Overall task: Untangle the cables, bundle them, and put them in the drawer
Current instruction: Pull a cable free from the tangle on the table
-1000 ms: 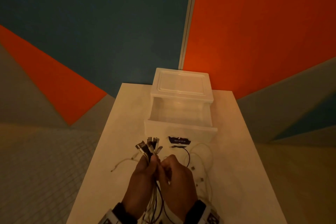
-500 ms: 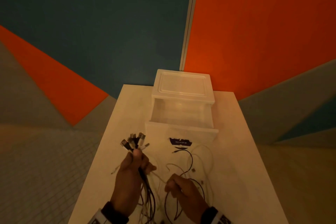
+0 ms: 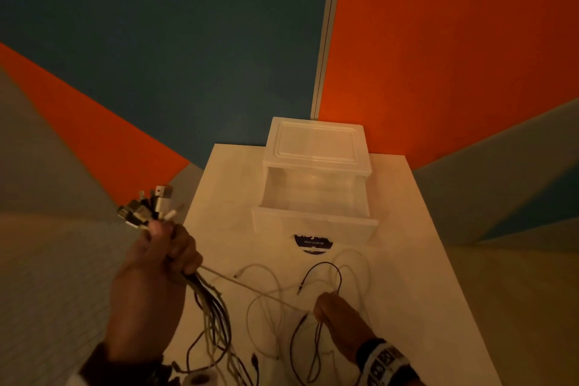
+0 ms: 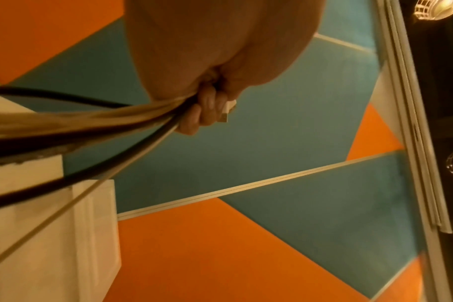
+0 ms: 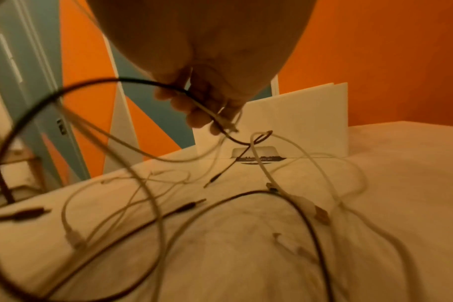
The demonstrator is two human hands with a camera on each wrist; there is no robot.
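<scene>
The fingers [image 4: 202,110] of the left hand [image 3: 147,288] are clenched around a thick bunch of cables [image 3: 213,316], with the plug ends [image 3: 147,210] fanning out above the fist toward 11 o'clock. The right hand [image 3: 336,320] pinches two thin cables between curled fingers [image 5: 194,114], and one pale cable [image 3: 250,290] runs tight between the two hands. The other cable ends lie in loose loops [image 3: 316,301] on the white table [image 3: 438,276], between the hands and the open drawer [image 3: 313,222] at 12 o'clock. I think the danger is in this tight line: if the right hand pulls further while a loop crosses it, a knot can close instead of opening. A hard pull could also drag plugs out of the left fist, so the bunch loses its order. Free ends near the table edge at 6 o'clock may slide off.
</scene>
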